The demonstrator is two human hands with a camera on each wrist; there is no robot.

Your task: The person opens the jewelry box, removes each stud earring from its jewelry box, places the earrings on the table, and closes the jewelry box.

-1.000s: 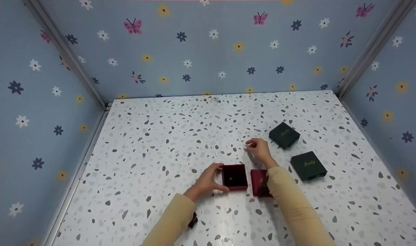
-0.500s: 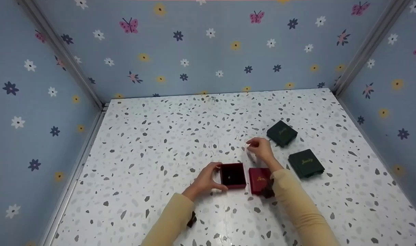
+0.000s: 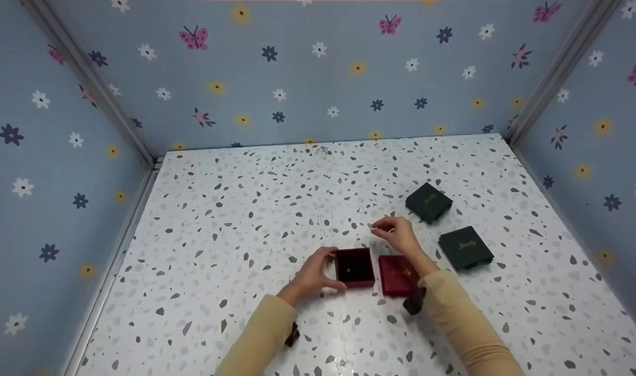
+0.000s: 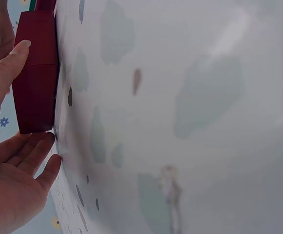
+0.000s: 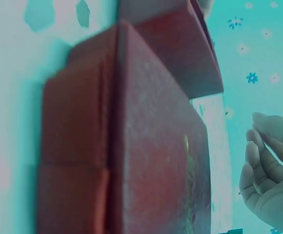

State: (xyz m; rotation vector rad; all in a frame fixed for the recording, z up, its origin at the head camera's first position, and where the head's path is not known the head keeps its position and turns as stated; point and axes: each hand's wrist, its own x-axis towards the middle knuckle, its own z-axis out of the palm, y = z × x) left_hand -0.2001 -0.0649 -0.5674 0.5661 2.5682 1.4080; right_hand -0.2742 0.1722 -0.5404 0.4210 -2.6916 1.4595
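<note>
My left hand [image 3: 315, 272] holds the uncovered red jewelry box [image 3: 355, 285] by its left side, the thumb [image 4: 15, 61] on the near wall and the fingers at the far corner. Inside its dark lining lies a small shiny thing [image 3: 348, 270], too small to make out. Past the box, my right hand [image 3: 399, 235] hangs over the table with thumb and forefinger pinched together. At their tips shows a tiny pale thing [image 3: 370, 226], whose kind cannot be told. The red lid [image 3: 393, 275] with gold lettering lies right of the box, partly under the right wrist.
Two dark green jewelry boxes [image 3: 429, 202] [image 3: 465, 247] with gold lettering stand on the right of the speckled white table [image 3: 234, 219]. Thin, faint strands [image 3: 323, 216] lie beyond the red box. Flowered blue panels [image 3: 297, 68] enclose the table at the back and sides.
My right hand has shifted slightly left and nearer, its fingertips now pointing left with a tiny pale thing showing. The left hand stays on the red box. The whole view has drifted slightly.
</note>
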